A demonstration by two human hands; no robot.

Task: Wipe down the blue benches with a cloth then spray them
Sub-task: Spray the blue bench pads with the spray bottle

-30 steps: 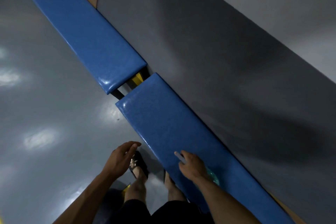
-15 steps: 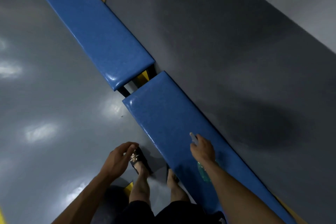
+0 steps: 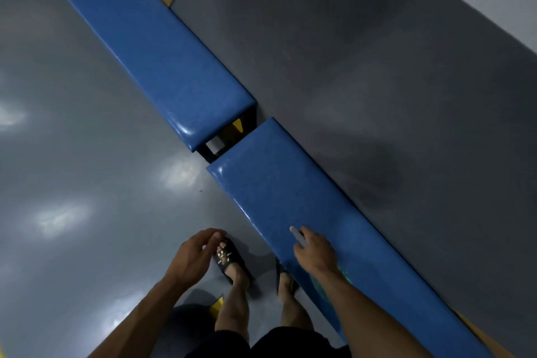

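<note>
Evidently the spraying stage is in hand. The right hand (image 3: 315, 251) is clenched round a spray bottle (image 3: 329, 282), whose pale nozzle pokes out past the knuckles and whose greenish translucent body shows under the wrist. It hangs over the near blue bench (image 3: 290, 197), close to that bench's floor-side edge. Compared with half a second ago the hand sits lower in view and nearer the floor-side edge; a second ago it was in much the same place, so the motion reads as a short forward-and-back pass along the pad. A faint pale haze lies on the vinyl just beyond the hand, possibly fresh mist; this cannot be confirmed.

The left hand (image 3: 194, 256) hangs over the grey floor (image 3: 87, 154) above a sandalled foot (image 3: 229, 259), fingers loosely curled, holding nothing, as before. No cloth is visible.

The far blue bench (image 3: 154, 49), across a narrow gap, appears to be next; whether it has been sprayed cannot be told.
</note>
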